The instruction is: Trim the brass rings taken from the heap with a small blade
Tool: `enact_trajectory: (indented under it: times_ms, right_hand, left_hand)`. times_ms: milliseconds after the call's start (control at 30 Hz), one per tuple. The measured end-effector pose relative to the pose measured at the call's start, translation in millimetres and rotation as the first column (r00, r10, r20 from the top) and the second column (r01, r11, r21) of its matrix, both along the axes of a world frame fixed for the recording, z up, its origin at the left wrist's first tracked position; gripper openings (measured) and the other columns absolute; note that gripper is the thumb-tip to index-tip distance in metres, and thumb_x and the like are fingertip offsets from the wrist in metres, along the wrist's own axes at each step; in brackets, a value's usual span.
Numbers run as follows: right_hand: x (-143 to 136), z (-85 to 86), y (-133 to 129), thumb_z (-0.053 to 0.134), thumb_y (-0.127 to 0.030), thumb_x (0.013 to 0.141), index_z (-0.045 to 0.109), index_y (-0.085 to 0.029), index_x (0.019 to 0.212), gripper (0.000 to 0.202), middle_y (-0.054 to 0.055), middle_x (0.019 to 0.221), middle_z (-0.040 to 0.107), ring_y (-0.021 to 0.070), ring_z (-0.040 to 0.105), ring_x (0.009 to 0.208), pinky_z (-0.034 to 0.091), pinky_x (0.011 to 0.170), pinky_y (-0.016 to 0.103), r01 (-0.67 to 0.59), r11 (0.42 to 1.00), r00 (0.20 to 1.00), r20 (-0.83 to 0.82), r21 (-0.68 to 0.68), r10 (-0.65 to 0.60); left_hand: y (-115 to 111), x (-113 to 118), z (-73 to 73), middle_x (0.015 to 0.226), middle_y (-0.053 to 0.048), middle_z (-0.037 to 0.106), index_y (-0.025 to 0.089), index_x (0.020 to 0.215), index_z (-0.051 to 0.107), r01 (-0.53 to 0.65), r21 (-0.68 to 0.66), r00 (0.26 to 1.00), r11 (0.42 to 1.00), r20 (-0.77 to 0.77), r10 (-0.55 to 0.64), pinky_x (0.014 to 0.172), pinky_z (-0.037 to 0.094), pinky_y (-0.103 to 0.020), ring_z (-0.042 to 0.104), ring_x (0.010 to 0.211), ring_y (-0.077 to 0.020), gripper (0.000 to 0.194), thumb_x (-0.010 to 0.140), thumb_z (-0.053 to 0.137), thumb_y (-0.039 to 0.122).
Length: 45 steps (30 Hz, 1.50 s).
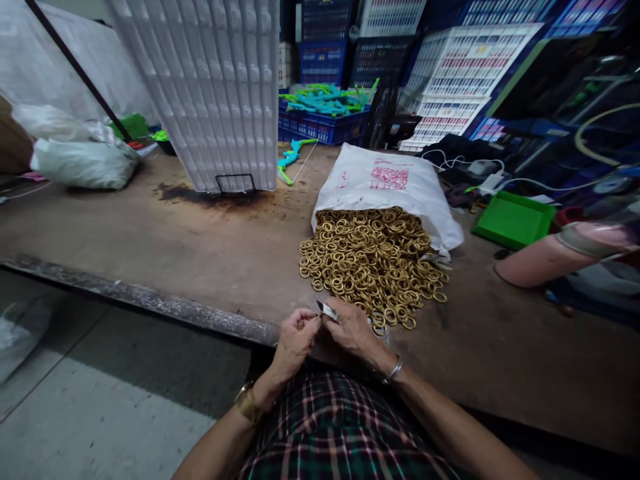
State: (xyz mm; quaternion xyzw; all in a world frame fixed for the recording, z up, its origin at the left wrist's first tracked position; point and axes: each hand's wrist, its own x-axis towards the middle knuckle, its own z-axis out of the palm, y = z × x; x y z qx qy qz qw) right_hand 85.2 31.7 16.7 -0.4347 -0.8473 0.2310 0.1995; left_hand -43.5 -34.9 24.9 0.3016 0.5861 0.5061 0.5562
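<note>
Gold rings [373, 257] lay near the right hand [354, 328], fingers closed round a small blade [327, 311]; the left hand [295, 339] pinched tight, I cannot tell on what.

Single head-worn view, forward and down

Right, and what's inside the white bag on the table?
Gold-coloured rings fill the open mouth of the white bag and spread onto the table. Deeper in, the bag's printed upper side covers everything, so I can't tell.
</note>
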Motion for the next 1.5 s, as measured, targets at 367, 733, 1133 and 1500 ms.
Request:
enact_trajectory:
  times_ms: [367, 733, 1133, 1500]
  right_hand:
    - [-6.2, 17.4, -3.1, 0.05, -0.024, 0.069, 0.054, -0.017, 0.064, 0.01, -0.005, 0.056, 0.045, 0.0089, 0.04, 0.055, 0.029, 0.051, 0.02, -0.054, 0.897, 0.951, -0.298, -0.439, -0.089]
    - [-8.1, 5.5, -2.4, 0.041, -0.038, 0.079, 0.043, -0.018, 0.057, 0.03, -0.006, 0.052, 0.037, 0.0075, 0.032, 0.049, 0.025, 0.046, 0.02, -0.089, 0.79, 0.944, -0.305, -0.607, -0.128]
    - [-11.8, 7.9, -4.9, 0.043, -0.032, 0.077, 0.04, -0.018, 0.057, 0.024, -0.007, 0.052, 0.036, 0.0071, 0.03, 0.049, 0.022, 0.045, 0.019, -0.083, 0.819, 0.929, -0.341, -0.567, -0.143]
    - [-10.9, 7.6, -2.4, 0.04, -0.032, 0.08, 0.044, -0.018, 0.061, 0.024, -0.005, 0.054, 0.041, 0.0081, 0.035, 0.05, 0.027, 0.048, 0.02, -0.086, 0.854, 0.929, -0.35, -0.513, -0.117]
  left_hand:
    - [-2.2, -5.6, -3.4, 0.059, 0.002, 0.052, 0.014, 0.072, 0.057, 0.065, 0.166, 0.962, 0.984, -0.272, -0.018, 0.056, 0.037, -0.021, 0.045, 0.056, -0.0097, 0.021, 0.077, 0.051, 0.034]
    - [-6.5, -1.5, -3.7, 0.065, 0.0, 0.056, 0.015, 0.073, 0.058, 0.074, 0.274, 0.946, 0.959, -0.324, 0.02, 0.06, 0.039, -0.021, 0.049, 0.061, -0.0103, 0.018, 0.079, 0.051, 0.031]
    - [-10.5, -2.4, -11.4, 0.049, 0.008, 0.041, 0.017, 0.072, 0.048, 0.117, 0.086, 0.972, 0.989, 0.193, -0.132, 0.035, 0.023, -0.017, 0.03, 0.035, -0.0026, 0.028, 0.077, 0.055, 0.044]
    - [-11.0, 0.4, -6.2, 0.055, 0.007, 0.044, 0.017, 0.069, 0.044, 0.059, 0.083, 0.903, 0.995, 0.421, -0.089, 0.036, 0.02, -0.016, 0.027, 0.038, -0.0016, 0.033, 0.072, 0.062, 0.045]
